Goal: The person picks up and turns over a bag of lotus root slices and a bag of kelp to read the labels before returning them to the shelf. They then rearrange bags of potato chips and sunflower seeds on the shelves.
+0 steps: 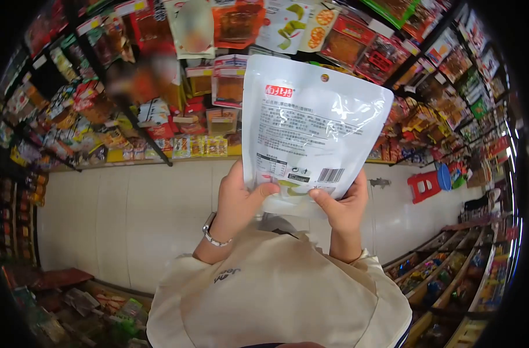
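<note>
A white snack pouch [311, 124] with a red logo, small print and a barcode faces me, upright and tilted slightly. My left hand [239, 194] grips its lower left edge, thumb on the front and fingers behind, with a watch on the wrist. At the lower right corner, my right hand [345, 203] holds the same pouch, its thumb pressed near the barcode. The fingers of both hands are mostly hidden behind the pouch.
Racks of packaged snacks [236, 26] stand ahead, behind the pouch. A red stool [425, 187] and a blue basin [444, 176] are on the right. Sloped bins [435, 269] line the lower right, and more packets [111, 301] lie lower left. Pale tiles [125, 214] cover the floor.
</note>
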Demonstrator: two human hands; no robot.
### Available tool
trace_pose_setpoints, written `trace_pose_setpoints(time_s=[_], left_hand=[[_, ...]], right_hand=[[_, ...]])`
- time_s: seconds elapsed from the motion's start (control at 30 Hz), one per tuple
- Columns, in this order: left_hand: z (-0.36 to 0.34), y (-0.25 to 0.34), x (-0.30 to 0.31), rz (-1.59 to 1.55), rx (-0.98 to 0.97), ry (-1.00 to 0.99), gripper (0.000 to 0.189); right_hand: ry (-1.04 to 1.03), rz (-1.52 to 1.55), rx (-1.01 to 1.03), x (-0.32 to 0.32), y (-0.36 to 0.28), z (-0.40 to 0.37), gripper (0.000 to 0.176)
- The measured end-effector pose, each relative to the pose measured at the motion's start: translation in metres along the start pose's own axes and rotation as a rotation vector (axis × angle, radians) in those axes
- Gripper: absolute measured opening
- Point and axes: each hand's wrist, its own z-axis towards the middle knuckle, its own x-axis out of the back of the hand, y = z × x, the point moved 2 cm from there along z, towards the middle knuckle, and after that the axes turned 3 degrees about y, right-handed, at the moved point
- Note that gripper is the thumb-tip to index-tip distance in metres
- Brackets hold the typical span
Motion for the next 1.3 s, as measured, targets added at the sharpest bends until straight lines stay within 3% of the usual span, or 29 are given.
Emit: trace_pose_setpoints(time_s=[0.13, 0.23, 0.33, 0.4, 0.43, 0.47, 0.5, 0.53, 0.57, 0.6, 0.67, 0.73, 0.8, 0.87, 0.9, 0.97, 1.07, 1.13, 1.17, 1.23, 1.3], left_hand=[[0.001, 0.001, -0.035, -0.044, 0.003, -0.052, 0.045], [0.006, -0.006, -0.030, 0.105, -0.028, -0.161, 0.044], [0.006, -0.002, -0.064, 0.194, -0.047, -0.137, 0.042], [0.005, -0.010, -0.082, 0.210, 0.043, 0.028, 0.039], [0.000, -0.010, -0.098, 0.217, 0.023, 0.019, 0.039], [-0.008, -0.006, -0.126, 0.307, -0.080, -0.221, 0.040], [-0.011, -0.002, -0.149, 0.398, -0.172, -0.467, 0.041], [-0.009, 0.005, -0.163, 0.406, -0.162, -0.491, 0.041], [-0.007, 0.016, -0.180, 0.610, -0.323, -0.605, 0.045], [-0.006, 0.025, -0.196, 0.811, -0.487, -0.712, 0.049], [0.003, 0.030, -0.208, 0.774, -0.469, -0.793, 0.048], [0.006, 0.022, -0.205, 0.348, -0.400, -0.892, 0.023], [-0.002, 0.019, -0.200, 0.343, -0.349, -0.518, 0.015], [-0.004, 0.011, -0.200, 0.344, -0.455, -0.136, 0.021], [-0.008, 0.009, -0.208, 0.353, -0.450, -0.126, 0.021], [-0.018, 0.005, -0.213, 0.219, -0.282, 0.276, 0.019], [-0.039, -0.003, -0.243, 0.292, -0.263, 0.289, 0.032], [-0.047, 0.009, -0.276, 0.687, -0.346, -0.042, 0.050], [-0.045, 0.013, -0.285, 0.700, -0.337, -0.007, 0.050], [-0.038, 0.017, -0.301, 1.040, -0.476, -0.241, 0.065], [-0.045, 0.018, -0.307, 1.091, -0.480, -0.218, 0.065]], right_hand=[[0.099, -0.020, -0.038, 0.033, -0.007, -0.012, 0.062], [0.162, 0.008, -0.039, 0.032, 0.007, -0.021, 0.060], [0.227, 0.016, -0.157, 0.065, 0.015, -0.020, 0.069], [0.332, -0.380, 0.357, 0.085, 0.012, -0.009, 0.083], [0.251, -0.256, 0.501, 0.093, 0.019, -0.009, 0.095], [0.262, -0.248, 0.522, 0.095, 0.027, -0.012, 0.095], [0.254, -0.126, 0.372, 0.088, 0.038, -0.017, 0.091], [0.254, -0.003, 0.204, 0.089, 0.047, -0.025, 0.087], [0.343, -0.070, 0.105, 0.113, 0.051, -0.022, 0.071], [0.361, -0.066, 0.093, 0.135, 0.041, -0.014, 0.071], [0.291, 0.423, -0.131, 0.175, 0.022, 0.014, 0.054], [0.284, 0.565, -0.186, 0.210, 0.029, 0.026, 0.047], [0.205, 0.744, -0.198, 0.234, 0.029, 0.030, 0.048], [0.166, 0.764, -0.189, 0.250, 0.027, 0.038, 0.049], [0.143, 0.728, -0.195, 0.258, 0.028, 0.040, 0.049], [0.089, 0.709, -0.197, 0.268, 0.030, 0.041, 0.048], [0.030, 0.759, -0.219, 0.276, 0.029, 0.042, 0.047], [-0.015, 0.781, -0.258, 0.280, 0.029, 0.041, 0.045], [-0.004, 0.767, -0.277, 0.283, 0.027, 0.041, 0.044], [0.001, 0.757, -0.298, 0.286, 0.025, 0.042, 0.039], [-0.015, 0.793, -0.302, 0.286, 0.016, 0.045, 0.037]])
